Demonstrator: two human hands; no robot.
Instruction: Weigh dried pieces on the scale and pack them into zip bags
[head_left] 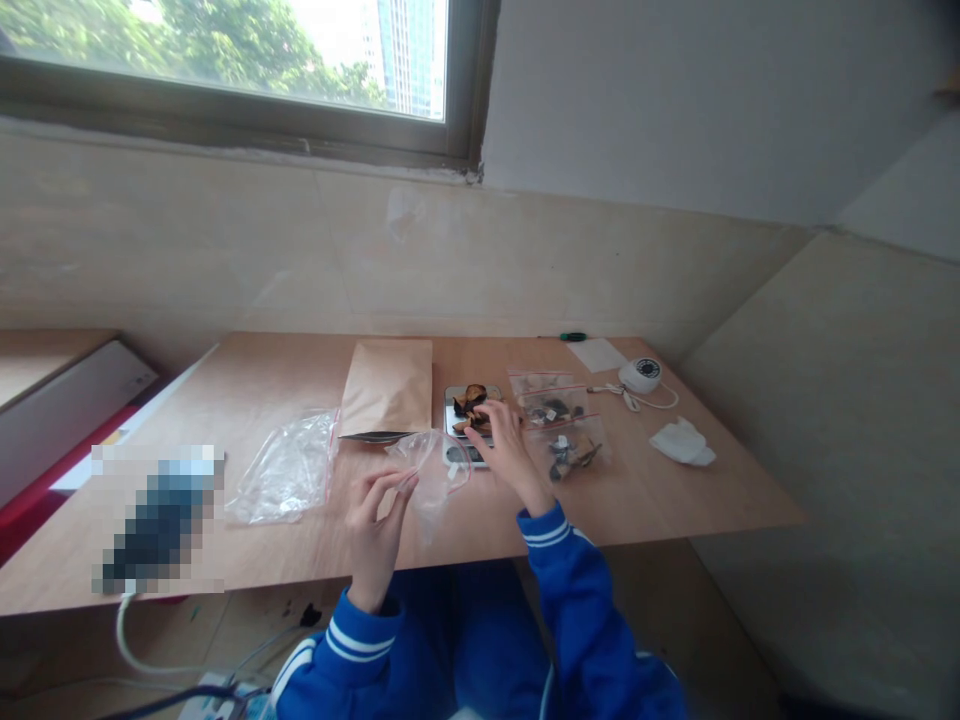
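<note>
1. While the blue sleeves [364, 625] reach in over the near edge, the left hand [377, 520] has the close-up action: thumb and fingertips pressed together, pinching a clear bag [433, 490] by its rim. It's a firm-looking pinch, and the bag hangs loose and looks empty.

2. Just beyond, here's the right hand [505, 447], thumb and forefinger apart, fingertips right at the dried brown pieces [471, 396]. Touching, it seems; whether they actually grip one, I can't tell.

3. And those pieces sit in a small heap on the scale [449, 396], in front of the person, with the clear bag overlapping its near side. The reading is too small to make out.

4. Over to the right of the scale, a row of filled bags [574, 455], dark dried bits inside: that portion looks done. The heap on the scale lies unbagged, so I'd call this lot partway, weighing in hand and bagging left.

5. Out left, flat clear plastic [289, 470] lies beside a brown paper pouch [390, 385], mouth facing the person.

6. Farther back on the right: a white dome camera [640, 375], a paper sheet [597, 355] and, farthest, a green-handled screwdriver [573, 337].
</note>
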